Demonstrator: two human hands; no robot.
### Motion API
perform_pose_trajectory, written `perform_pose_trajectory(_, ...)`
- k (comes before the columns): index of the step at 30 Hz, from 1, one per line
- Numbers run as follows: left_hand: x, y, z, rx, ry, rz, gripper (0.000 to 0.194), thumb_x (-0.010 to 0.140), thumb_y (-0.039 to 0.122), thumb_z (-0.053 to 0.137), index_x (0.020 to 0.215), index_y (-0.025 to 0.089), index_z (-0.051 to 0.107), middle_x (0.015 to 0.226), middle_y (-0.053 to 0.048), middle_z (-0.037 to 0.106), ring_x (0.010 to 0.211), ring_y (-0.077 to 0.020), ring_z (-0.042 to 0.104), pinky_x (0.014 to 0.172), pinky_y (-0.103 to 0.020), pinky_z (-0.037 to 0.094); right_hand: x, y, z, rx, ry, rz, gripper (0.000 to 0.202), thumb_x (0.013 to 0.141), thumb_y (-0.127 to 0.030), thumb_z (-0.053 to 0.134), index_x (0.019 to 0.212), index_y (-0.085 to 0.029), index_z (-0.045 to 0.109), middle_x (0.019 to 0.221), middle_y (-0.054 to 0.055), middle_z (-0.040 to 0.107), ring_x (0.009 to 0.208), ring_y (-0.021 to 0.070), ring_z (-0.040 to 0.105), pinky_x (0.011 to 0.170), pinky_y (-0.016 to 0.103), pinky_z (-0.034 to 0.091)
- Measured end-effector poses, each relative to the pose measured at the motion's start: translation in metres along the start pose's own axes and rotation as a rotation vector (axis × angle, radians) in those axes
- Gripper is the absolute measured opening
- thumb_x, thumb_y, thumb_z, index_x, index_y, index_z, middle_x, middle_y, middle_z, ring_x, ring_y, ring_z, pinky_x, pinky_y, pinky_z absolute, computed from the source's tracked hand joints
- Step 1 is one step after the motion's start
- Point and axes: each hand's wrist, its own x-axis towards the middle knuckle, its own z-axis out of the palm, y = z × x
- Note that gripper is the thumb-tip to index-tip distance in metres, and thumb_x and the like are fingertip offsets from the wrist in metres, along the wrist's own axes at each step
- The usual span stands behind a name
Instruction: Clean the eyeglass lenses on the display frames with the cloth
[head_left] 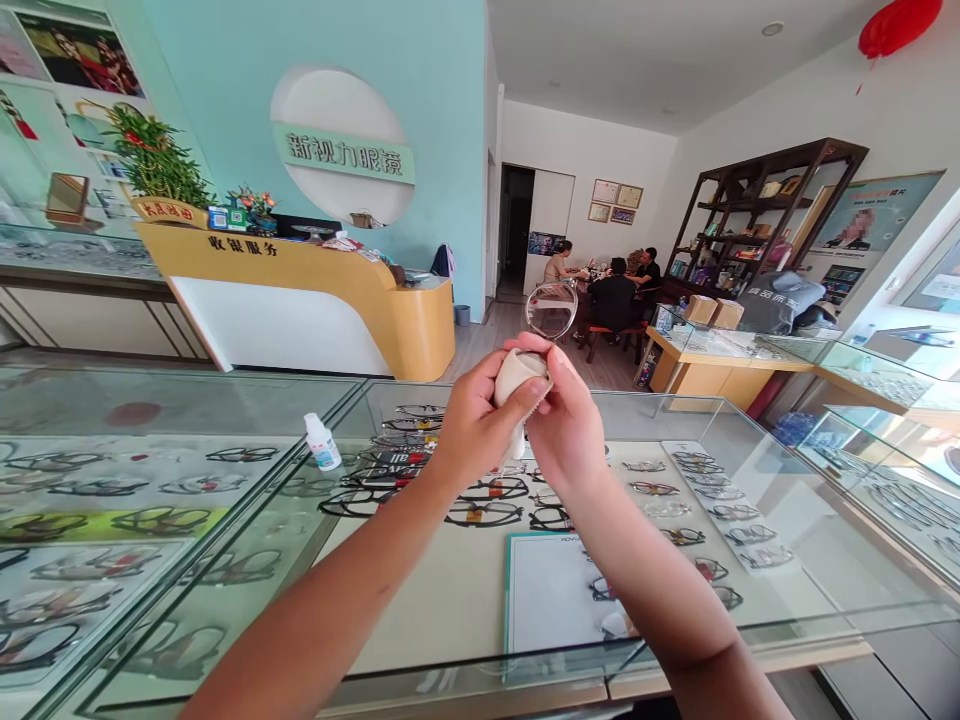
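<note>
The grip of the left hand point(474, 415) and right hand point(568, 425) is clasping a pale cloth point(517, 376), with glasses point(551, 310) showing above the bench point(420, 620)'s far edge. A white bottle point(322, 444) (label too small to read) is standing near that edge; the wall sign point(343, 155) is reading 新视力眼镜, the desk point(300, 310) 收银服务.

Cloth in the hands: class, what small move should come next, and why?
Perhaps shift the cloth up onto the exposed eyeglasses: the left hand and right hand bunch it just below, while one round rim stands uncovered.
</note>
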Motion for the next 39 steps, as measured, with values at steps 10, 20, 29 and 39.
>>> perform_pose_trajectory(10,-0.003,-0.011,0.006,0.032,0.195,0.057,0.042,0.103,0.064,0.068,0.108,0.022,0.076,0.073,0.001,0.069,0.057,-0.0141,0.059,0.055,-0.026,0.048,-0.009,0.004,0.01,-0.035,-0.001,0.041,0.03,0.093,-0.051,0.075,0.107,-0.028,0.088,0.121,0.001,0.082,0.067,0.013,0.044,0.054,0.028,0.038)
perform_pose_trajectory(20,0.007,0.002,-0.024,0.071,-0.221,-0.023,0.047,0.1,0.058,0.075,0.129,0.02,0.077,0.106,-0.008,0.079,0.091,-0.0226,0.071,0.077,-0.03,0.057,0.006,-0.008,-0.009,-0.009,-0.044,-0.032,0.029,0.096,-0.05,0.073,0.108,-0.028,0.088,0.116,0.004,0.084,0.105,0.0235,0.071,0.094,0.037,0.059)
perform_pose_trajectory(29,0.007,-0.004,-0.007,0.03,-0.063,-0.01,0.041,0.094,0.058,0.083,0.106,0.02,0.074,0.084,-0.004,0.078,0.071,-0.0177,0.071,0.068,-0.028,0.058,0.003,0.005,-0.003,-0.06,-0.009,0.022,0.035,0.097,-0.054,0.07,0.115,-0.027,0.085,0.118,0.004,0.08,0.07,0.0151,0.05,0.057,0.031,0.039)
perform_pose_trajectory(39,0.01,-0.003,-0.016,0.071,-0.052,-0.097,0.061,0.1,0.077,0.063,0.079,0.02,0.065,0.064,-0.002,0.069,0.057,-0.0164,0.061,0.053,-0.028,0.046,0.006,0.005,-0.009,-0.091,-0.063,-0.026,0.034,0.091,-0.055,0.082,0.106,-0.025,0.091,0.102,0.003,0.072,0.068,0.0119,0.045,0.054,0.028,0.04)
